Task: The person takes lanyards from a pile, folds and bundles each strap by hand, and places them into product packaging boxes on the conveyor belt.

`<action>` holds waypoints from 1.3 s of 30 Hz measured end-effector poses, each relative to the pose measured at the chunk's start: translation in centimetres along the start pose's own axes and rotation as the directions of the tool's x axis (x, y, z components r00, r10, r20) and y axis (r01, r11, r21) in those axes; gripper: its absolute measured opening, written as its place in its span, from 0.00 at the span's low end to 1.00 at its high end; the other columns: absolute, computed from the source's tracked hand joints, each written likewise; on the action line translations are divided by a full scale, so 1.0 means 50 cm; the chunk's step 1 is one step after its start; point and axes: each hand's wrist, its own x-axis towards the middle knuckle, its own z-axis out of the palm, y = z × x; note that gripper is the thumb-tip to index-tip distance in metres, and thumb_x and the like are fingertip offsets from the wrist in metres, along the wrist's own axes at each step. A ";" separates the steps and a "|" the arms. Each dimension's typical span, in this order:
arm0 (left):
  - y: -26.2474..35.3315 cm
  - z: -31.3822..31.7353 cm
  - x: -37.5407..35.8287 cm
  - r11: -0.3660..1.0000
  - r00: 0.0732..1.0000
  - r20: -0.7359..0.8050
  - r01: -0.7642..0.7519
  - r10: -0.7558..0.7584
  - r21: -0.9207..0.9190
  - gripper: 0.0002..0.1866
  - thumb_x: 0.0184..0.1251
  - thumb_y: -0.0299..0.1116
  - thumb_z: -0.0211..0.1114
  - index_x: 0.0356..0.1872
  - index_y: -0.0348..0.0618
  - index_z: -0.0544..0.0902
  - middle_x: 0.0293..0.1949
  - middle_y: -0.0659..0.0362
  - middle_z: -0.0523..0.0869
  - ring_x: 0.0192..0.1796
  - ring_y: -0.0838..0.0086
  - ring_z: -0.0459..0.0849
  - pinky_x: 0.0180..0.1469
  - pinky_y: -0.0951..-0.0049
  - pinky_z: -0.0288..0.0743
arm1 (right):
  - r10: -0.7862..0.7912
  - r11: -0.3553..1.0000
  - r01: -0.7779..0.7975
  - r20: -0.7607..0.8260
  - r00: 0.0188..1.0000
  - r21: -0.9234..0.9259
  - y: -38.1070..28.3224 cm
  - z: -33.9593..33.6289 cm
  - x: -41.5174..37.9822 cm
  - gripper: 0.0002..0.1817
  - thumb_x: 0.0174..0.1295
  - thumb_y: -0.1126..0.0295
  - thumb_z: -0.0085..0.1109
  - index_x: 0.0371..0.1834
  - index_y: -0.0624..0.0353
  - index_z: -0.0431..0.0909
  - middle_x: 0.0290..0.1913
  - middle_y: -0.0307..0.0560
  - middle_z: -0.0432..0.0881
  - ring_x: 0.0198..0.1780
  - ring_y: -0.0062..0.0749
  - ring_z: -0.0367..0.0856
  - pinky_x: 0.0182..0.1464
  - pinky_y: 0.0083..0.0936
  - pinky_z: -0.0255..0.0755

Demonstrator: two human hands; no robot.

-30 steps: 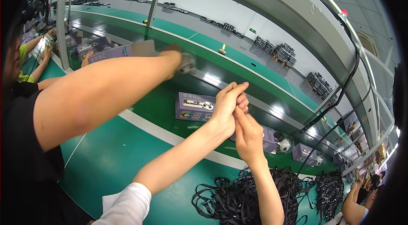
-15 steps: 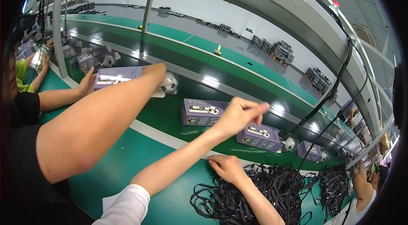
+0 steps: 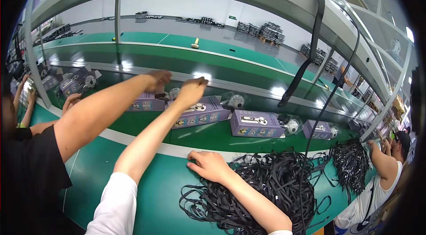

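My left hand (image 3: 191, 94) reaches over a purple printed box (image 3: 202, 117) on the green belt. Its fingers are curled together; anything in them is hidden. A black-and-white football-patterned ball (image 3: 236, 101) in clear plastic sits at that box's right end. On the table's pale edge rests my right hand (image 3: 212, 166), thumb and fingers apart, holding nothing. Just right of it lies a large tangled heap of black straps (image 3: 266, 190). Farther right on the belt stands another purple box (image 3: 255, 124) with a similar ball (image 3: 293, 126).
A co-worker's black-sleeved arm (image 3: 97, 119) crosses from the left, its hand near a further box (image 3: 144, 103). One more box (image 3: 317, 129) and a second strap pile (image 3: 350, 164) are at right. A black cable (image 3: 328, 106) hangs across the view. Another person (image 3: 386, 177) is at far right.
The view has turned right. My left hand has moved left across the box on the belt. My right hand still rests at the table edge. The co-worker's arm has shifted left in view.
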 end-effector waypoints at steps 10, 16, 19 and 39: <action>-0.096 -0.041 -0.058 0.854 0.926 -0.096 -0.293 0.366 0.429 0.18 0.51 0.36 0.64 0.45 0.45 0.80 0.50 0.54 0.76 0.58 0.55 0.73 0.59 0.54 0.66 | 0.096 0.979 -0.124 0.172 0.980 0.161 0.010 -0.033 0.009 0.17 0.56 0.55 0.61 0.34 0.59 0.79 0.31 0.53 0.82 0.35 0.47 0.81 0.38 0.38 0.72; 0.069 -0.120 -0.172 0.919 0.918 0.043 -0.393 0.393 -0.021 0.10 0.56 0.29 0.62 0.39 0.41 0.79 0.46 0.54 0.76 0.51 0.58 0.75 0.53 0.62 0.70 | -0.025 0.983 0.090 0.367 0.930 -0.161 -0.081 -0.035 -0.020 0.13 0.50 0.61 0.66 0.25 0.60 0.78 0.28 0.48 0.77 0.41 0.46 0.78 0.44 0.37 0.71; 0.097 -0.147 -0.203 0.909 0.913 0.034 -0.400 0.406 -0.117 0.08 0.58 0.30 0.62 0.37 0.39 0.80 0.41 0.55 0.78 0.46 0.63 0.77 0.50 0.67 0.71 | -0.181 0.979 0.199 0.266 0.947 -0.040 -0.102 -0.027 -0.003 0.08 0.51 0.68 0.62 0.23 0.61 0.77 0.28 0.48 0.76 0.41 0.44 0.77 0.44 0.38 0.71; 0.264 -0.145 -0.316 0.567 0.545 0.670 0.377 0.504 -0.732 0.24 0.69 0.36 0.60 0.63 0.37 0.71 0.56 0.53 0.80 0.62 0.70 0.75 0.67 0.69 0.63 | -0.013 0.840 0.460 -0.837 0.547 0.288 -0.308 -0.374 0.079 0.11 0.70 0.66 0.52 0.38 0.63 0.75 0.20 0.35 0.69 0.18 0.16 0.68 0.18 0.14 0.58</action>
